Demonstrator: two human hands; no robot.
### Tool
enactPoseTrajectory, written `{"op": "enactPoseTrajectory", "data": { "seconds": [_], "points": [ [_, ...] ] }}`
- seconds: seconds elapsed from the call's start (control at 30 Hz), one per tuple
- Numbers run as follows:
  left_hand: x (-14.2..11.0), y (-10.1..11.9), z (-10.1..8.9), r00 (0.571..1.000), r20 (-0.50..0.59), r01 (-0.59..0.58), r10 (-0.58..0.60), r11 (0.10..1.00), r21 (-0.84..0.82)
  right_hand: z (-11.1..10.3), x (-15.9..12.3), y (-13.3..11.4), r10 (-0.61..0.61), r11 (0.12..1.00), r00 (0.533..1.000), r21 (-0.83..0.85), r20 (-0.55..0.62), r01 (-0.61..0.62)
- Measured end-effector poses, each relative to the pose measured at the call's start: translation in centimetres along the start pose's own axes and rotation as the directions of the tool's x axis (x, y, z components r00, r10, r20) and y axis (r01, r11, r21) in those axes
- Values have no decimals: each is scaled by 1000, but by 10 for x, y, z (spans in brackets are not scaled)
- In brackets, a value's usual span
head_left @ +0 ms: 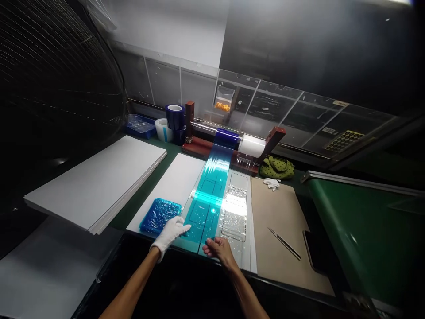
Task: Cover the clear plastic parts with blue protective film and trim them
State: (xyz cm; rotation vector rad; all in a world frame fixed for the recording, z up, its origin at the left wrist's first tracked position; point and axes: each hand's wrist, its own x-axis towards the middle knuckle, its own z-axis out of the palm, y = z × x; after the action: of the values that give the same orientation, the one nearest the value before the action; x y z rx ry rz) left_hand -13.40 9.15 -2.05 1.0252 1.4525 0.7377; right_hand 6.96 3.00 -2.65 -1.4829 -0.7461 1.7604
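Blue film strip (206, 212) is running glossy and rippled from its roll (227, 138) at 12 o'clock; white-gloved left hand (169, 237) and bare right hand (219, 250) are staying apart at its near end.

There were two hands: one white-gloved left hand (169, 237) and one bare right hand (219, 250). There was one strip of blue film (207, 212), two dark blue tape rolls (175, 116), one white tape roll (164, 130), one stack of white sheets (96, 181), and one pair of tweezers (284, 243).
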Motion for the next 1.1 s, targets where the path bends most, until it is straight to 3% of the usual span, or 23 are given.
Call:
{"op": "enactPoseTrajectory", "data": {
  "seconds": [0.13,0.27,0.47,0.6,0.67,0.73,0.8,0.9,1.0,1.1],
  "points": [
    [-41,-40,-6,999,-26,20,-20,999,-25,13,-25,48,28,999,999,24,-28,-28],
    [-59,-72,-6,993,-111,45,-49,998,-46,21,-33,78,55,998,996,32,-72,-53],
    [-52,-94,8,958,-247,127,-149,986,-103,27,-23,83,32,999,991,9,-128,-31],
    [-52,-93,13,952,-218,173,-213,967,-188,25,-32,82,-5,996,989,-84,-149,-7],
    [-59,-91,9,951,-173,216,-255,952,-217,12,-42,77,-44,985,983,-172,-180,13],
    [-70,-90,1,945,-127,268,-300,937,-223,-14,-53,65,-107,961,965,-275,-241,38],
    [-84,-89,-8,931,-112,321,-348,925,-205,-56,-59,44,-197,921,922,-386,-334,56],
    [-101,-83,-14,918,-161,353,-361,932,-76,-137,-57,4,-359,825,790,-565,-498,18],
    [-107,-63,1,956,-126,279,-264,951,129,-210,-46,-27,-481,710,664,-699,-573,-89],
    [-99,-33,34,986,-70,167,-153,938,305,-254,-34,-39,-532,601,657,-785,-534,-152]
  ]
}}
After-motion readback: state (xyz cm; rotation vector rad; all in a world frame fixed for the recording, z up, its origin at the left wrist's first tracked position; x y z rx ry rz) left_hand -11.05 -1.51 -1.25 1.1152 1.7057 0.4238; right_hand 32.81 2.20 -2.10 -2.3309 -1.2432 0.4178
